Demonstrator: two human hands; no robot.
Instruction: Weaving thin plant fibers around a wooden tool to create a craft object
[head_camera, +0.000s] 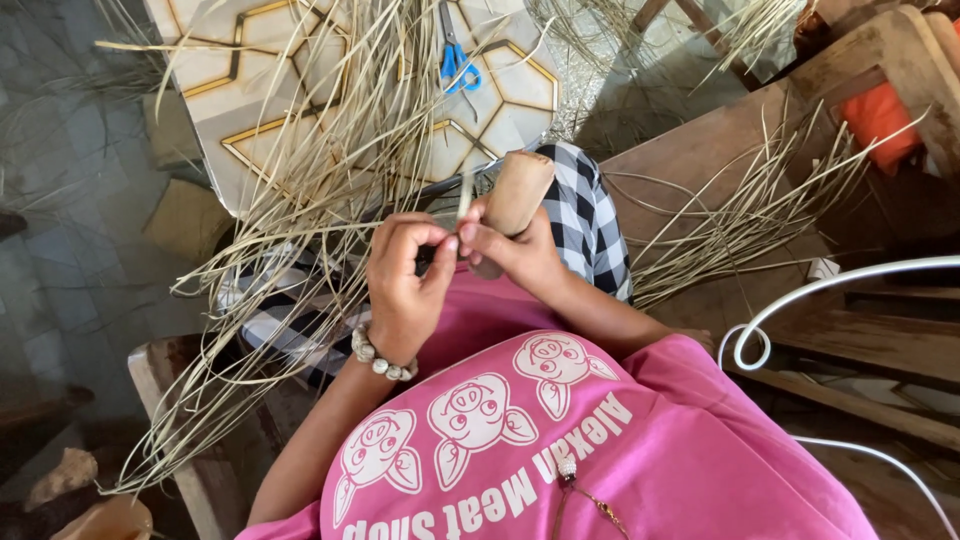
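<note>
Pinching one pale straw strip (464, 203), left hand (402, 285) fingertips shut. Right hand (520, 250) wraps wooden block (515, 195), thumb on strip too. Loose straw bundle (300, 230) left of fingers.

Pale straw strip (465, 200), thin and flat, stands nearly upright just left of the wooden block (517, 192). Block is tan, rounded, tilted up and away. Loose bundle of long dry strips (300, 200) fans out left of the block, over the checked cloth.
</note>
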